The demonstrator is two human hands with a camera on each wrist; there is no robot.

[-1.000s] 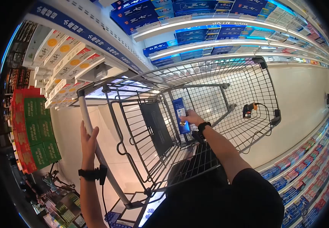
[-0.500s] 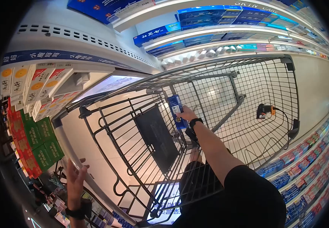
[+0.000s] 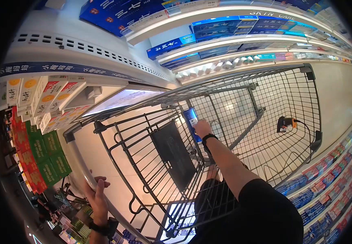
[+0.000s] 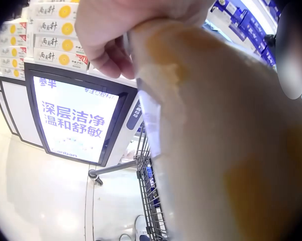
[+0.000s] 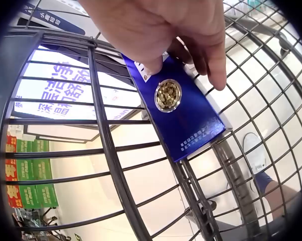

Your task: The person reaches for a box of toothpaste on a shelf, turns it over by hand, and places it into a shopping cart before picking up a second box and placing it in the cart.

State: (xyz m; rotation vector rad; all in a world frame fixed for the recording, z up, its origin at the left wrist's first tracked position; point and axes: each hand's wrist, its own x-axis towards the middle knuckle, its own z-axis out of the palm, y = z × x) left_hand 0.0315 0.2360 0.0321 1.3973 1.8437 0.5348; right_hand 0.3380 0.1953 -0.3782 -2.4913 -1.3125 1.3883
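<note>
Inside the wire shopping cart [image 3: 261,126], my right hand [image 3: 202,129] grips a blue box [image 3: 191,116]. In the right wrist view my thumb lies across the face of the box [image 5: 193,120], above a round gold emblem, and fingers reach past its far side. The box leans along the wire near the child-seat end; part of it is hidden under the hand. My left hand [image 3: 98,199] holds the cart's handle [image 3: 80,162], thumb along it. Seen from the left wrist, fingers curl over the pale, blurred handle [image 4: 201,125].
A black and orange device [image 3: 285,124] with a cable lies at the cart's far end. Blue boxes fill lit shelves [image 3: 224,28] close beyond the cart. White boxes [image 3: 48,95] stack at left beside a lit screen [image 3: 125,95]; more stocked shelves [image 3: 326,183] stand at right.
My left hand has gone from straight fingers beside the handle to holding it lower down. My right hand stays on the blue box throughout. The whole view has shifted.
</note>
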